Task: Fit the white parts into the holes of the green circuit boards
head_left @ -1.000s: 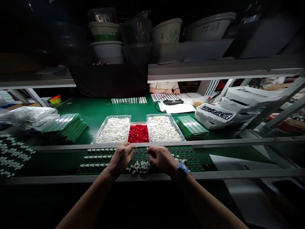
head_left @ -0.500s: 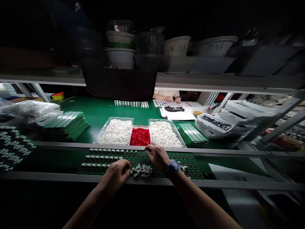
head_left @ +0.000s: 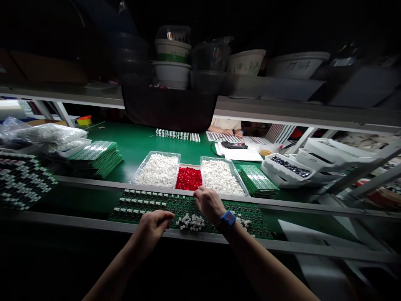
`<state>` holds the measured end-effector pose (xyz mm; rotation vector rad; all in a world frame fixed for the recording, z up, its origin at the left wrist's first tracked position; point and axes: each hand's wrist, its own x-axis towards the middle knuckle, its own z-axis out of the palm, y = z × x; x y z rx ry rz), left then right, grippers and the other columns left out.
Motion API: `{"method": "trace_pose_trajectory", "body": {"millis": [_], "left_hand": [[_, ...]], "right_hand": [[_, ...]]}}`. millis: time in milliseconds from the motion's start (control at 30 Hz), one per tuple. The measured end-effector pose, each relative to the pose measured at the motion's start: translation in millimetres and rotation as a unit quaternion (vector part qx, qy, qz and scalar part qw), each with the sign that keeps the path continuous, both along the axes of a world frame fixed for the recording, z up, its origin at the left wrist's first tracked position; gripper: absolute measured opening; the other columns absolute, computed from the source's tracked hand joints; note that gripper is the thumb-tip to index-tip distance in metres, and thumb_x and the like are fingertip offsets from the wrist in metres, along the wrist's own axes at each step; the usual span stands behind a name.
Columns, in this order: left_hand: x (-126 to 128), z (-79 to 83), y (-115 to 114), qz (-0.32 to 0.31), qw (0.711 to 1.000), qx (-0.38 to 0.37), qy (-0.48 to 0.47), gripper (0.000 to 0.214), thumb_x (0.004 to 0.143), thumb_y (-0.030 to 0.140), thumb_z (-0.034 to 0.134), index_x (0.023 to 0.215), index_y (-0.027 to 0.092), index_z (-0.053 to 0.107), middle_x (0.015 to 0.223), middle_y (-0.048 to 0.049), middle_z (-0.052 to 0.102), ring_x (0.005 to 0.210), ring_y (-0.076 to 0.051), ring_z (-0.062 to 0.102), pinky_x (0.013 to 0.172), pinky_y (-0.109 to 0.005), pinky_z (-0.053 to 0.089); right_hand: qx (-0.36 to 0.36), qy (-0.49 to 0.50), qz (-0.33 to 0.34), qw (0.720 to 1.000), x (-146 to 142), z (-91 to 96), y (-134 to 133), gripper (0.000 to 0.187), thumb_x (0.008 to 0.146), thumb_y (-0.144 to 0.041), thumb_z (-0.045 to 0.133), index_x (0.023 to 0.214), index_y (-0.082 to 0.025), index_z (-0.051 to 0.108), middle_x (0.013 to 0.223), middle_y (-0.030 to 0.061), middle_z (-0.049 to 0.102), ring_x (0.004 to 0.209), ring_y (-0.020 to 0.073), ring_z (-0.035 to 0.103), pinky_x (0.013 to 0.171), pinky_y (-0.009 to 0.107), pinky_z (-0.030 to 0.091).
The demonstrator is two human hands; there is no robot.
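Note:
Green circuit boards (head_left: 184,203) lie in a row along the front rail, with rows of white connectors (head_left: 138,202) standing on their left part. Over the boards, my left hand (head_left: 153,228) is closed with thumb and forefinger together; whatever is between the tips is too small to name. A loose pile of small white connectors (head_left: 191,222) lies just right of it. My right hand (head_left: 209,203), with a blue wrist strap (head_left: 228,218), is pinched above the boards' back edge, close to the red parts. Its fingertips hide anything they hold. More loose white connectors (head_left: 243,221) lie beyond that wrist.
Behind the rail stand two clear trays of white parts (head_left: 158,169) (head_left: 221,177) with a box of red parts (head_left: 189,178) between them. Board stacks (head_left: 97,156) (head_left: 258,179) flank these. White bins (head_left: 286,167) stand right. A shelf (head_left: 282,110) hangs overhead. Another person's hands (head_left: 233,133) work opposite.
The whole view has shifted slightly, so the scene sits further right. My left thumb and forefinger have stretched a little forward; my right hand stays near the boards' back edge.

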<state>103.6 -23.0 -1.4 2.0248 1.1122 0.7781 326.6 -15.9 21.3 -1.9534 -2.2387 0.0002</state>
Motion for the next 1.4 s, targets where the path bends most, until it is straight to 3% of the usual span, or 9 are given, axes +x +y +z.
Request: {"method": "trace_pose_trajectory", "body": {"millis": [200, 300, 400, 467, 600, 833, 1167, 1400], "left_hand": [[5, 3.4, 0, -0.01, 1.0, 0.004, -0.02, 0.017, 0.08, 0.029, 0.058, 0.082, 0.018, 0.071, 0.082, -0.0043, 0.073, 0.076, -0.018, 0.068, 0.07, -0.025, 0.052], [8, 4.4, 2, -0.004, 1.0, -0.007, -0.025, 0.017, 0.079, 0.029, 0.058, 0.083, 0.018, 0.07, 0.082, -0.0042, 0.073, 0.076, -0.018, 0.068, 0.071, -0.026, 0.053], [13, 5.5, 7, -0.008, 0.999, -0.031, -0.021, 0.017, 0.077, 0.029, 0.059, 0.083, 0.017, 0.069, 0.081, -0.0042, 0.074, 0.075, -0.018, 0.068, 0.07, -0.026, 0.052], [18, 6.1, 12, -0.013, 0.999, -0.035, -0.003, 0.016, 0.077, 0.029, 0.059, 0.081, 0.016, 0.068, 0.076, -0.0035, 0.073, 0.071, -0.018, 0.067, 0.066, -0.025, 0.052], [31, 5.0, 26, -0.014, 0.998, 0.033, 0.053, 0.013, 0.079, 0.026, 0.057, 0.08, 0.017, 0.067, 0.073, -0.0021, 0.07, 0.067, -0.016, 0.065, 0.065, -0.024, 0.049], [61, 3.2, 49, -0.026, 0.974, 0.193, 0.112, 0.016, 0.084, 0.016, 0.052, 0.085, 0.016, 0.067, 0.085, -0.007, 0.066, 0.086, -0.021, 0.061, 0.081, -0.033, 0.048], [79, 7.7, 58, -0.059, 0.944, 0.253, 0.205, 0.017, 0.088, 0.012, 0.048, 0.085, 0.016, 0.064, 0.083, -0.0074, 0.062, 0.087, -0.022, 0.056, 0.082, -0.034, 0.046], [81, 15.8, 64, -0.105, 0.929, 0.26, 0.241, 0.019, 0.087, 0.01, 0.048, 0.08, 0.016, 0.065, 0.08, -0.0068, 0.061, 0.083, -0.021, 0.056, 0.078, -0.033, 0.045]], "right_hand": [[0.014, 0.022, 0.001, 1.0, 3, -6.9, 3, 0.018, 0.09, -0.016, 0.049, 0.088, -0.016, 0.067, 0.09, 0.0067, 0.065, 0.082, 0.0171, 0.06, 0.08, 0.028, 0.039], [0.025, 0.064, -0.003, 0.998, 4, -9.2, 2, 0.017, 0.086, -0.014, 0.054, 0.096, -0.017, 0.067, 0.093, 0.0059, 0.065, 0.085, 0.0173, 0.06, 0.08, 0.027, 0.04], [0.033, 0.118, 0.0, 0.992, 6, -8.4, -6, 0.025, 0.082, -0.014, 0.058, 0.107, -0.018, 0.065, 0.099, 0.0057, 0.065, 0.088, 0.0168, 0.06, 0.079, 0.025, 0.042], [0.01, 0.134, 0.021, 0.991, 9, -6.5, -16, 0.023, 0.083, -0.015, 0.057, 0.103, -0.019, 0.068, 0.098, 0.0051, 0.065, 0.086, 0.0158, 0.061, 0.077, 0.023, 0.043], [-0.044, 0.121, 0.067, 0.989, 17, -4.6, -34, 0.021, 0.083, -0.015, 0.055, 0.091, -0.021, 0.073, 0.088, 0.0042, 0.066, 0.077, 0.0143, 0.062, 0.069, 0.022, 0.043], [-0.005, 0.143, 0.135, 0.98, 29, -16.1, -37, 0.016, 0.082, -0.015, 0.059, 0.079, -0.021, 0.074, 0.077, 0.0022, 0.064, 0.071, 0.0129, 0.058, 0.064, 0.02, 0.039], [-0.032, 0.153, 0.115, 0.981, 29, -9.8, -38, 0.01, 0.079, -0.013, 0.058, 0.081, -0.015, 0.067, 0.083, 0.0032, 0.063, 0.069, 0.0123, 0.056, 0.063, 0.02, 0.038], [-0.015, 0.197, 0.129, 0.972, 35, -22.7, -34, 0.016, 0.078, -0.014, 0.059, 0.088, -0.021, 0.07, 0.086, 0.0016, 0.064, 0.07, 0.0116, 0.057, 0.064, 0.019, 0.038]]}}
